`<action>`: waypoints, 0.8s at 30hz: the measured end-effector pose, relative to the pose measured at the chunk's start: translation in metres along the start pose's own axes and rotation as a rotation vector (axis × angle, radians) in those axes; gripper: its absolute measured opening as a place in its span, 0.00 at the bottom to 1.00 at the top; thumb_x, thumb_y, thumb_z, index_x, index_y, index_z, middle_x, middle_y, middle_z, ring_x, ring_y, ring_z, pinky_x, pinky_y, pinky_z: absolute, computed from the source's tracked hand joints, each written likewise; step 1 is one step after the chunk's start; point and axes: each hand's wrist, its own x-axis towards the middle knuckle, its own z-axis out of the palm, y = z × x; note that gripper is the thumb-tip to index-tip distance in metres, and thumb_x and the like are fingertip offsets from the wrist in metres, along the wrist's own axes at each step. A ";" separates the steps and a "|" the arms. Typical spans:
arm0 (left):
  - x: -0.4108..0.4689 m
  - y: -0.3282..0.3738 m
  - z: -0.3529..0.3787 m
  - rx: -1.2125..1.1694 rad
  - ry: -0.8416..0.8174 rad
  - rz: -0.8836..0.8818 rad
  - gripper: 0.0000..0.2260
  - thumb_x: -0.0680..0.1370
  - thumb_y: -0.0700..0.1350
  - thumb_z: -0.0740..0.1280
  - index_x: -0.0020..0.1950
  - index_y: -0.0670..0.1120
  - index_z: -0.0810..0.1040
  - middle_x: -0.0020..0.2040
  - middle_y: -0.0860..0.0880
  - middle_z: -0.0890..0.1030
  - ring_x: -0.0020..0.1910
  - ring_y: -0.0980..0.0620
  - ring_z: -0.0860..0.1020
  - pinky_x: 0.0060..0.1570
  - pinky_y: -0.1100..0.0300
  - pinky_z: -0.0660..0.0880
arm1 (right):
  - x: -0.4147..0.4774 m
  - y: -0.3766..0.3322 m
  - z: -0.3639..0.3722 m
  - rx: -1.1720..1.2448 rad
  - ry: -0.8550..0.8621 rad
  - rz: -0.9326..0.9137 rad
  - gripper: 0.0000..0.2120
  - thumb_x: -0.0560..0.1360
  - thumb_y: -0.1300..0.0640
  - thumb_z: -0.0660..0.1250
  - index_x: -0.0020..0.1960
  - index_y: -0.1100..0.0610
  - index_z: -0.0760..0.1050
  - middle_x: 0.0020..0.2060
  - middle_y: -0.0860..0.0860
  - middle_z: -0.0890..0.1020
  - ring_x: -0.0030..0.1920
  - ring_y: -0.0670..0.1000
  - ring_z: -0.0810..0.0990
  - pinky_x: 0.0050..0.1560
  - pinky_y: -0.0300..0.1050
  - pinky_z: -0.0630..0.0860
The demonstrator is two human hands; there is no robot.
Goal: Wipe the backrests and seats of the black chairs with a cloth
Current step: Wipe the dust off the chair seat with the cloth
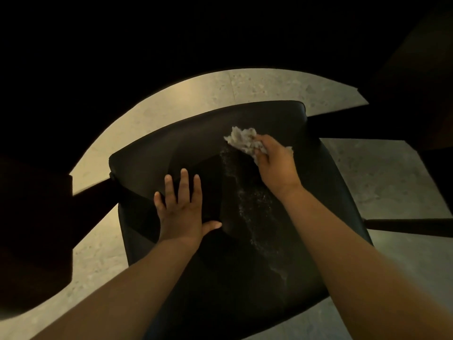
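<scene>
A black chair (326, 207) with a smooth padded seat fills the middle of the head view, seen from above. My right hand (275, 163) grips a crumpled pale cloth (245, 141) and holds it against the far right part of the chair's dark surface. A faint damp or dusty streak (250, 207) runs from the cloth toward me across the seat. My left hand (180, 212) lies flat on the left part of the seat, fingers straight and spread.
Pale speckled floor (220, 89) shows around the chair. A dark arm or leg of the chair (95, 192) juts out at the left, and a dark bar (407, 227) at the right. Large dark shapes fill the top and left of the view.
</scene>
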 end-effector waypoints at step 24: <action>0.001 0.001 0.000 0.006 -0.004 -0.004 0.50 0.73 0.71 0.61 0.78 0.50 0.32 0.76 0.45 0.29 0.75 0.37 0.32 0.74 0.37 0.43 | 0.017 -0.016 0.012 -0.003 -0.034 -0.089 0.17 0.81 0.62 0.59 0.68 0.51 0.70 0.56 0.48 0.78 0.53 0.44 0.77 0.52 0.36 0.75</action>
